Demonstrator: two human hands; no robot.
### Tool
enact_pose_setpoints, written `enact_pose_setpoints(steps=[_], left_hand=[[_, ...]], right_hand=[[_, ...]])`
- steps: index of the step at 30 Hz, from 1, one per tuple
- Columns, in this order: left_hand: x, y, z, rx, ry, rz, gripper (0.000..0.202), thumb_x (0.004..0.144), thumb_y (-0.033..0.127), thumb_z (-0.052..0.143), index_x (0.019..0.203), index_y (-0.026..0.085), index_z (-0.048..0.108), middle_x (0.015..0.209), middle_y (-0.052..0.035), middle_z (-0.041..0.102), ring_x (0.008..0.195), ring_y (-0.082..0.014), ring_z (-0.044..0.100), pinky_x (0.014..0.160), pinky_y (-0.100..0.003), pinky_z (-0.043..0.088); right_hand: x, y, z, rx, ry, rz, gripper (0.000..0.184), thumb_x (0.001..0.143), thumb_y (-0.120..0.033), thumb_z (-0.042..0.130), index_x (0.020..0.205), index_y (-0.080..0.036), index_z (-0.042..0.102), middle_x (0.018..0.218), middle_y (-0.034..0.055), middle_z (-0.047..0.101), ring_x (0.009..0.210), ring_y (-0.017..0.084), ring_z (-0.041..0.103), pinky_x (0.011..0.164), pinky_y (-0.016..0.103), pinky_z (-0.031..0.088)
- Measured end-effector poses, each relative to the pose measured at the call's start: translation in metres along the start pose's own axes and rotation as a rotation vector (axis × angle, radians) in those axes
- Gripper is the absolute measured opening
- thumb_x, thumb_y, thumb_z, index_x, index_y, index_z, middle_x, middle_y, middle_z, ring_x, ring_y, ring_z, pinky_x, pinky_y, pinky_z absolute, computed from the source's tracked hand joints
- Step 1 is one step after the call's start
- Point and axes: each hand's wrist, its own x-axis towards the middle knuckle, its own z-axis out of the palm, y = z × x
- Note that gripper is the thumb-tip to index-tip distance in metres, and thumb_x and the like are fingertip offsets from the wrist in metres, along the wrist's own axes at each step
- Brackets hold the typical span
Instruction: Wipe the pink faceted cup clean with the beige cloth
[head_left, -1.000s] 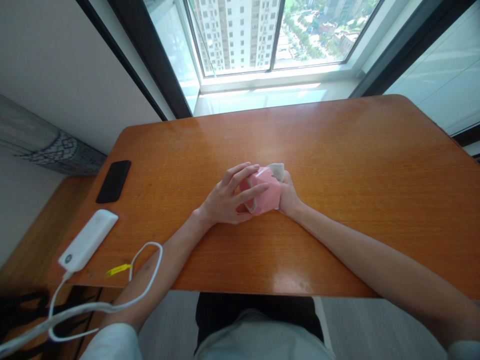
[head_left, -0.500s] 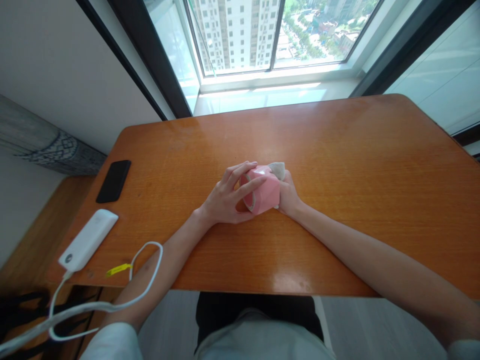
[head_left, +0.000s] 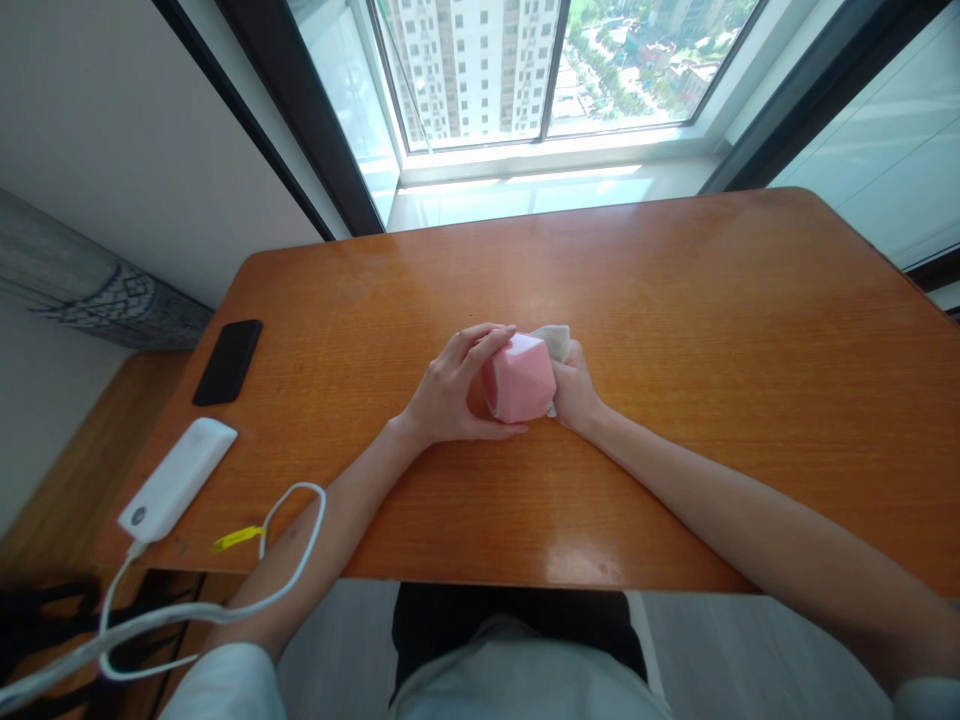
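A pink, faceted, cup-like pot (head_left: 526,380) is held over the middle of the table, lying on its side with its rim toward the left. Around its rim end curve the thumb and fingers of my left hand (head_left: 459,385), the thumb below and fingertips on top. My right hand (head_left: 576,388) is closed on a crumpled greyish-white cloth (head_left: 555,341), pressed against the pot's right side. The cloth pokes out above and below that hand. What is inside the pot is hidden.
The brown wooden table (head_left: 712,400) reaches to a window (head_left: 547,130). On its left side lie a black phone (head_left: 228,362) and a white power bank (head_left: 178,480). A white cable (head_left: 300,570) with a yellow tag (head_left: 238,540) passes over my left forearm.
The pot has turned between my hands, so a different facet faces up. My left fingers have shifted, with one finger no longer stretched across its side. The right hand has barely moved.
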Motion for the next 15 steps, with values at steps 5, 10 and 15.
enact_pose_setpoints(steps=[5, 10, 15], left_hand=[[0.0, 0.001, 0.0, -0.097, -0.007, -0.1, 0.114, 0.074, 0.064, 0.099, 0.167, 0.026, 0.045, 0.15, -0.0161, 0.065, 0.132, -0.0351, 0.07, 0.112, -0.048, 0.06], [0.0, 0.002, 0.0, -0.18, -0.038, -0.242, 0.107, 0.072, 0.064, 0.098, 0.159, 0.026, 0.049, 0.139, -0.0122, 0.069, 0.105, -0.0261, 0.074, 0.09, -0.038, 0.062], [0.0, 0.0, 0.0, -0.331, -0.091, -0.408, 0.097, 0.077, 0.075, 0.089, 0.151, 0.023, 0.051, 0.123, -0.0088, 0.074, 0.093, -0.0216, 0.071, 0.084, -0.033, 0.059]], right_hand=[[-0.001, 0.001, 0.0, -0.015, -0.005, -0.01, 0.037, 0.077, -0.043, 0.088, 0.062, -0.02, 0.062, 0.059, -0.0046, 0.055, 0.055, 0.009, 0.041, 0.05, 0.024, 0.032], [-0.002, -0.004, 0.003, -0.059, 0.014, -0.009, 0.038, 0.073, -0.044, 0.087, 0.059, -0.02, 0.06, 0.058, -0.0047, 0.052, 0.055, 0.009, 0.039, 0.05, 0.025, 0.032], [-0.003, -0.009, 0.006, -0.082, 0.009, 0.016, 0.038, 0.071, -0.044, 0.086, 0.058, -0.021, 0.06, 0.057, -0.0047, 0.049, 0.056, 0.01, 0.038, 0.05, 0.026, 0.034]])
